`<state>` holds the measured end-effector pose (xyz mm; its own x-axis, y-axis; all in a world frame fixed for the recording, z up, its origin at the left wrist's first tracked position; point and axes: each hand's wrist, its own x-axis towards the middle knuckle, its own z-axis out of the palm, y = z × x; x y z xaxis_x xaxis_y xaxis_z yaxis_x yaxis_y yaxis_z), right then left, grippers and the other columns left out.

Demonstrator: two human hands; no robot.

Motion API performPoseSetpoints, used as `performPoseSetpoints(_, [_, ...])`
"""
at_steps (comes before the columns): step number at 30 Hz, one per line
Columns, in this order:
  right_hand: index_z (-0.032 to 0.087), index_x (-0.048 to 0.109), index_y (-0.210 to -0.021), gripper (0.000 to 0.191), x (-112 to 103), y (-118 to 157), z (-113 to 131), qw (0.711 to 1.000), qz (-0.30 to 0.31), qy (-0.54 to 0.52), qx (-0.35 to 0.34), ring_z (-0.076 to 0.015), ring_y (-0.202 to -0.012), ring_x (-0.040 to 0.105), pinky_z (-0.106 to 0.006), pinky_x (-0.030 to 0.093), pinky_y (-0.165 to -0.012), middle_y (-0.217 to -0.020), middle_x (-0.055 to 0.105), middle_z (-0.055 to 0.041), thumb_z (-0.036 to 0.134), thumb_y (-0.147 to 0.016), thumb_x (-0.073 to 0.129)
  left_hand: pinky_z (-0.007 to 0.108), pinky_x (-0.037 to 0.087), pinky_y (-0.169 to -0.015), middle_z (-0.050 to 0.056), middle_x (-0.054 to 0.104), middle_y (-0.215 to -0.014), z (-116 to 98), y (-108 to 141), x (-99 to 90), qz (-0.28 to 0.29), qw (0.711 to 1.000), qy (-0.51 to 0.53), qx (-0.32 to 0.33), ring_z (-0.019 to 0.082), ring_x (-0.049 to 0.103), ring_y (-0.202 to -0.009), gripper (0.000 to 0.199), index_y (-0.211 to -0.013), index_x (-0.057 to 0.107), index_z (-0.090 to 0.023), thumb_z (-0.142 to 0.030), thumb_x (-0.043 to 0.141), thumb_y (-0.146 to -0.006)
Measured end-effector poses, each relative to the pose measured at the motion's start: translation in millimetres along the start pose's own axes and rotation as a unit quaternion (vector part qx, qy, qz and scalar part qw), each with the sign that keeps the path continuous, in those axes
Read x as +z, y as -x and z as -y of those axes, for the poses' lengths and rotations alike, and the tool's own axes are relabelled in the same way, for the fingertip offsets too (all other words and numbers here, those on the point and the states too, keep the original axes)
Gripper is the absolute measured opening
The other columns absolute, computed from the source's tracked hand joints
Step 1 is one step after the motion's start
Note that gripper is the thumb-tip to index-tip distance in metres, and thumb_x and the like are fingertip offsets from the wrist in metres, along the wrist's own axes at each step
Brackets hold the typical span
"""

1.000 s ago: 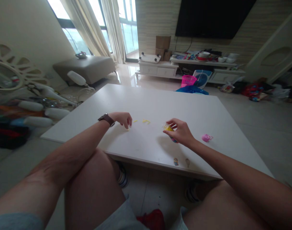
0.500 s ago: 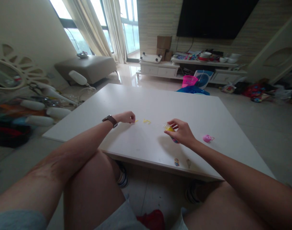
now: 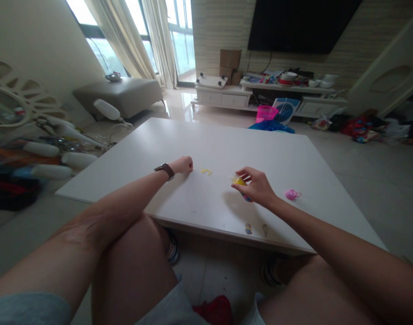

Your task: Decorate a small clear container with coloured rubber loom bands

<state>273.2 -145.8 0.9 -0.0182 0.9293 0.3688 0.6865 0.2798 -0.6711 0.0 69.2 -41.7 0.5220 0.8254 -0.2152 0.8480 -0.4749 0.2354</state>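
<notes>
My right hand (image 3: pixel 257 184) is wrapped round a small clear container (image 3: pixel 238 180) with yellow contents, tilted above the white table (image 3: pixel 199 198). On the tabletop my left hand (image 3: pixel 185 165) rests with its fingers curled closed; whatever they may hold is hidden. Just right of it lie small yellow pieces (image 3: pixel 206 171). A pink round item (image 3: pixel 292 194) sits to the right of my right hand. Near the front edge are a small cartoon figure piece (image 3: pixel 248 228) and a small pale item (image 3: pixel 265 230).
Past the table's far edge are a blue shiny item (image 3: pixel 272 127) and a pink basket (image 3: pixel 265 113). A white lamp-like stand (image 3: pixel 106 109) is beyond the left edge. My knees are beneath the front edge.
My left hand has moved slightly right, and the yellow bit beside its fingers no longer shows. My right hand still holds the container in about the same place.
</notes>
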Motion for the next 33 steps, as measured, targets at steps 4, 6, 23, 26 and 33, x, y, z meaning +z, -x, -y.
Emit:
performPoseSetpoints(4, [0.019,0.069,-0.094,0.027,0.8,-0.7,0.0,1.0,0.002,-0.006,-0.001,-0.0182,-0.074,0.069,-0.033,0.059,-0.07,-0.093,0.074,-0.0042,0.026,-0.071,0.082,0.023,0.046,-0.07,0.008,0.073,-0.087,-7.7,-6.7,5.6,-0.071,0.991,0.009,0.111,0.016,0.064,-0.076,0.013,-0.082,0.077,-0.014,-0.018,0.066,-0.077])
performPoseSetpoints(6, [0.019,0.069,-0.094,0.027,1.3,-0.9,0.8,1.0,0.005,-0.006,0.001,-0.0185,-0.075,0.069,-0.033,0.059,-0.07,-0.093,0.074,-0.0044,0.026,-0.071,0.082,0.024,0.048,-0.076,0.009,0.073,-0.093,-14.3,-9.5,7.6,-0.094,0.982,0.029,0.16,0.017,0.066,-0.083,0.014,-0.084,0.078,-0.015,-0.022,0.068,-0.078])
performPoseSetpoints(23, [0.019,0.069,-0.094,0.029,2.5,0.2,2.5,1.0,0.011,-0.007,0.0,-0.0186,-0.075,0.07,-0.033,0.058,-0.071,-0.092,0.074,-0.0046,0.029,-0.071,0.082,0.021,0.047,-0.068,0.004,0.074,-0.083,-12.4,-16.9,14.2,-0.019,0.986,0.057,0.157,0.015,0.066,-0.074,0.025,-0.091,0.077,-0.016,-0.027,0.075,-0.068])
performPoseSetpoints(26, [0.019,0.069,-0.095,0.029,2.4,0.4,3.2,1.0,0.014,-0.005,0.002,-0.0186,-0.075,0.07,-0.033,0.059,-0.071,-0.092,0.074,-0.0045,0.029,-0.071,0.082,0.021,0.045,-0.064,0.003,0.073,-0.075,-17.0,-15.3,15.1,-0.016,0.987,0.062,0.148,0.013,0.063,-0.068,0.014,-0.081,0.075,-0.015,-0.022,0.068,-0.071])
performPoseSetpoints(33, [0.02,0.069,-0.094,0.028,2.3,-0.4,3.4,1.0,0.011,0.0,0.001,-0.019,-0.075,0.07,-0.033,0.059,-0.071,-0.093,0.074,-0.0048,0.03,-0.071,0.082,0.023,0.045,-0.067,0.007,0.07,-0.078,-30.1,-11.7,12.6,-0.022,0.986,-0.012,0.167,0.015,0.06,-0.071,0.017,-0.078,0.074,-0.015,-0.016,0.057,-0.076])
